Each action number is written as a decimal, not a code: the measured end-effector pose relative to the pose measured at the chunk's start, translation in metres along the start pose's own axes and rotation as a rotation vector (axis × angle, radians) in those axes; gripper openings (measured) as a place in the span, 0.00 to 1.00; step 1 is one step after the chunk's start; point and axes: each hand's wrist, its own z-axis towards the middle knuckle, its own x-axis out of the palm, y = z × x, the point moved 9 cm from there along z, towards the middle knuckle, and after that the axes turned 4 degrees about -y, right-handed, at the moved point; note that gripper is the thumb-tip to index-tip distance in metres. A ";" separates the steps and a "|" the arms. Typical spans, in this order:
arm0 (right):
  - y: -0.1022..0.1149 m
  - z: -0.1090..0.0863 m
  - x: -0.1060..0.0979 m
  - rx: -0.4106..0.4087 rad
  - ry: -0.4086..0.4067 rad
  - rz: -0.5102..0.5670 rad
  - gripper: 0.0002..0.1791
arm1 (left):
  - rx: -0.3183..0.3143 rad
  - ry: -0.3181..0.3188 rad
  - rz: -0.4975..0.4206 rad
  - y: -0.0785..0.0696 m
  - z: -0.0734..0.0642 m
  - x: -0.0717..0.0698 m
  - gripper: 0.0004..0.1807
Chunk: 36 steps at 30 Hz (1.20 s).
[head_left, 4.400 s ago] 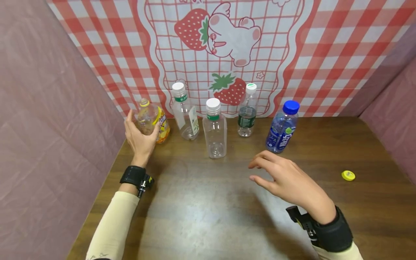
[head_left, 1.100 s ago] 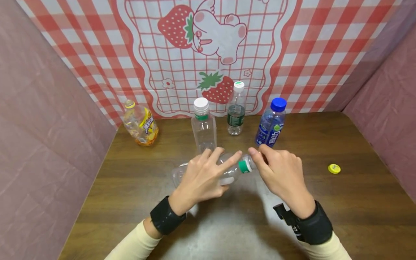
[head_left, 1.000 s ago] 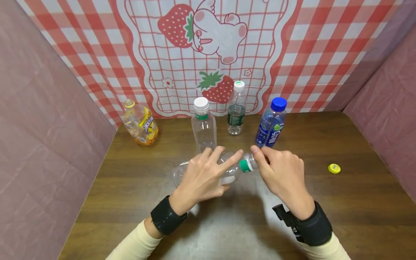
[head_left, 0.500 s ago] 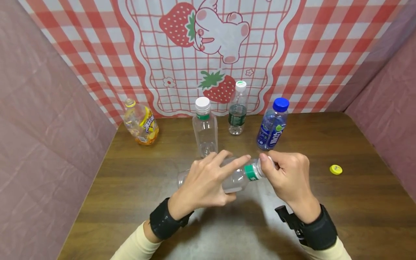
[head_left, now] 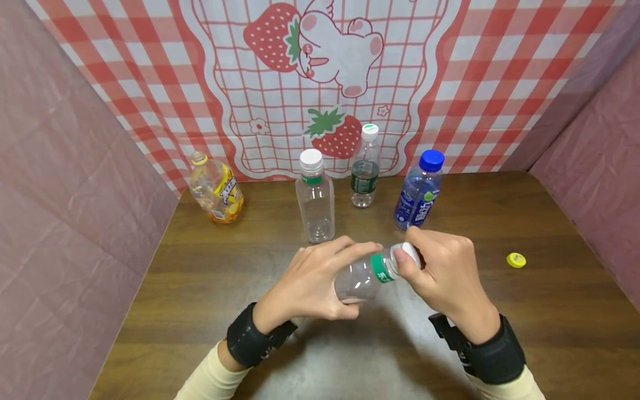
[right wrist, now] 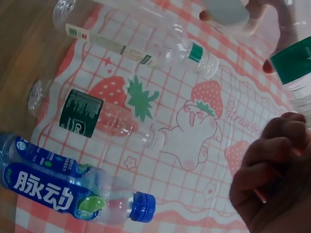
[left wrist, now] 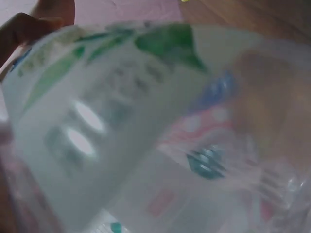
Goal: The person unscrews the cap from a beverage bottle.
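Observation:
My left hand (head_left: 307,283) grips a clear plastic bottle (head_left: 356,282) with a green neck band, tilted above the table with its neck toward the right. At that neck, my right hand (head_left: 447,272) pinches the white cap (head_left: 411,253) between thumb and curled fingers. Leaf-printed label (left wrist: 112,97) fills much of the left wrist view, blurred and close. In the right wrist view the green band (right wrist: 294,60) shows beside my right hand (right wrist: 277,170). The lower part of the bottle is hidden behind my left hand.
Behind the hands stand a clear white-capped bottle (head_left: 317,211), a green-labelled bottle (head_left: 365,178) and a blue-capped bottle (head_left: 419,194). An uncapped yellow-labelled bottle (head_left: 217,191) is at the left. A yellow cap (head_left: 516,260) lies at the right. Checked cloth (head_left: 480,111) hangs behind the table.
My left hand has left the yellow-labelled bottle and lifted the clear bottle from the back row. My right hand has come to its cap. Recently the bottle has turned, showing more of the cap.

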 end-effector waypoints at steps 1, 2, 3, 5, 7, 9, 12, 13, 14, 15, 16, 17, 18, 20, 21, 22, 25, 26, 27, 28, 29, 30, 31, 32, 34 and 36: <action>-0.002 -0.001 0.001 0.020 0.015 -0.012 0.29 | 0.000 -0.008 0.020 0.001 0.000 -0.001 0.50; -0.005 -0.002 0.002 0.046 0.028 -0.020 0.30 | -0.001 -0.015 0.040 0.002 0.000 -0.002 0.50; -0.007 -0.004 0.003 0.074 0.041 -0.027 0.31 | -0.001 -0.023 0.063 0.003 0.001 -0.003 0.50; -0.013 -0.006 0.002 0.142 0.056 -0.029 0.31 | -0.002 -0.035 0.101 0.004 0.001 -0.004 0.49; -0.019 -0.009 0.000 0.217 0.071 -0.032 0.28 | -0.001 -0.047 0.133 0.006 0.001 -0.005 0.50; -0.024 -0.011 0.001 0.295 0.110 -0.047 0.23 | 0.004 -0.054 0.164 0.007 0.001 -0.006 0.51; -0.030 -0.015 0.007 0.397 0.201 -0.078 0.19 | 0.010 -0.050 0.209 0.009 0.000 -0.005 0.53; -0.031 -0.016 0.010 0.424 0.229 -0.083 0.19 | 0.012 -0.045 0.225 0.010 0.000 -0.005 0.54; -0.032 -0.017 0.012 0.442 0.251 -0.090 0.20 | 0.015 -0.040 0.238 0.011 -0.001 -0.004 0.55; -0.032 -0.018 0.014 0.454 0.265 -0.093 0.21 | 0.018 -0.034 0.249 0.011 -0.001 -0.004 0.55; -0.033 -0.019 0.015 0.462 0.269 -0.092 0.21 | 0.021 -0.030 0.259 0.011 -0.001 -0.003 0.55; -0.033 -0.018 0.016 0.462 0.266 -0.090 0.22 | 0.025 -0.028 0.265 0.011 -0.002 -0.002 0.55; -0.032 -0.018 0.016 0.457 0.261 -0.088 0.22 | 0.027 -0.027 0.266 0.011 -0.002 -0.002 0.55; -0.032 -0.017 0.017 0.439 0.253 -0.076 0.21 | 0.030 -0.028 0.268 0.012 -0.002 -0.001 0.55; -0.031 -0.016 0.018 0.427 0.256 -0.062 0.21 | 0.029 -0.031 0.265 0.012 -0.002 -0.001 0.55; -0.030 -0.016 0.019 0.415 0.264 -0.047 0.20 | 0.027 -0.034 0.261 0.012 -0.002 -0.001 0.54; -0.028 -0.015 0.022 0.380 0.307 0.013 0.16 | 0.013 -0.043 0.247 0.015 -0.002 -0.002 0.53; -0.028 -0.015 0.023 0.366 0.324 0.035 0.14 | 0.008 -0.046 0.240 0.015 -0.002 -0.003 0.53; -0.026 -0.015 0.023 0.350 0.337 0.055 0.12 | 0.006 -0.048 0.230 0.016 -0.002 -0.003 0.53; -0.025 -0.014 0.022 0.334 0.348 0.075 0.11 | 0.003 -0.051 0.221 0.016 -0.002 -0.004 0.53; -0.024 -0.014 0.021 0.317 0.354 0.093 0.10 | 0.002 -0.052 0.214 0.016 -0.002 -0.004 0.52; -0.023 -0.013 0.020 0.298 0.357 0.111 0.11 | 0.002 -0.053 0.208 0.017 -0.002 -0.005 0.52; -0.021 -0.012 0.019 0.280 0.361 0.127 0.12 | 0.003 -0.056 0.200 0.017 -0.002 -0.006 0.52; -0.020 -0.011 0.018 0.264 0.364 0.143 0.13 | 0.005 -0.057 0.196 0.017 -0.002 -0.006 0.52; -0.017 -0.010 0.015 0.236 0.368 0.167 0.16 | 0.008 -0.060 0.191 0.017 -0.002 -0.007 0.51; -0.014 -0.009 0.014 0.211 0.371 0.183 0.19 | 0.013 -0.063 0.186 0.017 -0.002 -0.008 0.50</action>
